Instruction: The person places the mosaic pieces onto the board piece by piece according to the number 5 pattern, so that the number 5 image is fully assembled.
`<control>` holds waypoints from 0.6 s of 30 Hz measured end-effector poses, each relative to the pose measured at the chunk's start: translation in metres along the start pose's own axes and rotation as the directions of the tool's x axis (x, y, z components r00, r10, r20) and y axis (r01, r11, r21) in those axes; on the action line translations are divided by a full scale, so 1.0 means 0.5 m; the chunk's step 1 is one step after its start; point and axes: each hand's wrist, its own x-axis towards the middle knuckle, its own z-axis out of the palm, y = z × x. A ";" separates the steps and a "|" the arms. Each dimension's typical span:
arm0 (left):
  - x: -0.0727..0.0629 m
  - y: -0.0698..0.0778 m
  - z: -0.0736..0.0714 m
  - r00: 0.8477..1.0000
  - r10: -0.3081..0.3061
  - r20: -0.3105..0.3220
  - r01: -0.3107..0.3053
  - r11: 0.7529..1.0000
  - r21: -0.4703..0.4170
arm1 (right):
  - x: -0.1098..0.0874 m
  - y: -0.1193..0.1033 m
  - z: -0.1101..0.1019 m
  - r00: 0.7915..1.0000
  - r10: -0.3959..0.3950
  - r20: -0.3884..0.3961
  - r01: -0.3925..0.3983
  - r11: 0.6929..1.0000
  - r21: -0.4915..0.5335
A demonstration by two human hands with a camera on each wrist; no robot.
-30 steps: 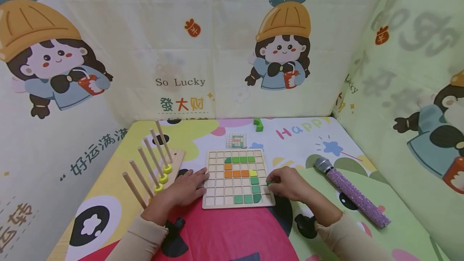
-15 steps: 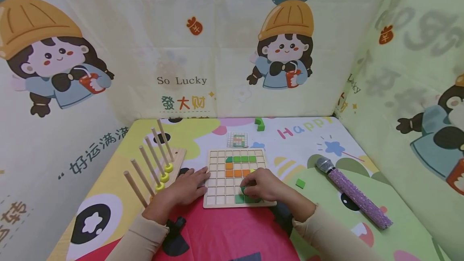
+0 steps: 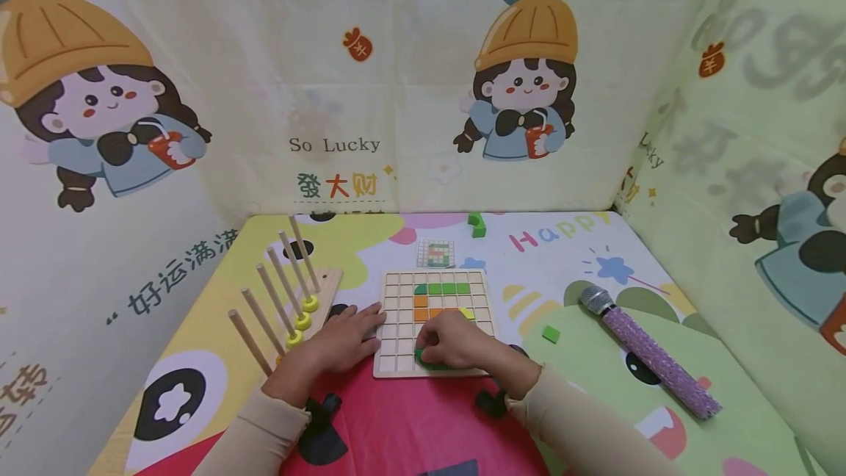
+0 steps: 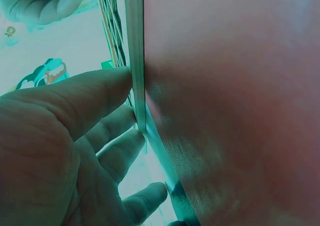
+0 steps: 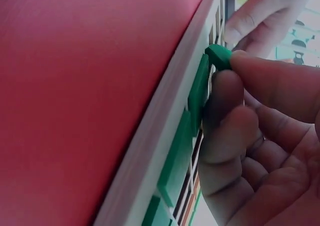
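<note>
A wooden grid board [image 3: 396, 347] lies in the middle of the table with green, orange and yellow tiles in several cells. My left hand [image 3: 344, 340] rests at its left edge, fingers extended; the left wrist view shows thumb and fingertips touching the rim. Over the lower rows, my right hand [image 3: 456, 344] pinches a dark green tile [image 5: 218, 56] between thumb and index finger. That tile seems to have a rounded side and is tilted beside a row of green tiles [image 5: 175, 158] along the near edge. My right hand hides part of the lower rows in the head view.
A small pattern card [image 3: 436, 253] lies behind the board, with a green block [image 3: 476, 225] farther back. To the right are a loose green tile [image 3: 551, 333] and a purple microphone [image 3: 651, 362]. A wooden peg stand [image 3: 329, 289] with yellow rings is left.
My right hand has moved left from beside the board's right edge to its lower rows, carrying the dark green tile. The loose green tile on the right has come into view. My left hand stays put.
</note>
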 end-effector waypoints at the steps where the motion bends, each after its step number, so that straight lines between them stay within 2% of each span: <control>1: 0.000 -0.001 -0.001 1.000 0.002 -0.001 -0.002 1.000 0.002 | 0.002 -0.003 0.002 1.000 0.006 0.001 -0.006 1.000 -0.006; 4: 0.001 -0.002 -0.002 1.000 0.008 -0.003 -0.008 1.000 0.004 | 0.005 -0.010 0.007 0.999 0.036 0.003 -0.036 0.999 -0.027; 10: -0.001 0.000 -0.004 1.000 0.013 -0.005 -0.013 1.000 0.002 | 0.004 -0.019 0.017 0.996 0.088 -0.014 -0.089 0.987 -0.131; 18: -0.004 0.002 -0.006 1.000 0.010 -0.015 -0.010 1.000 0.003 | -0.002 -0.027 0.022 0.995 0.095 -0.023 -0.097 0.968 -0.231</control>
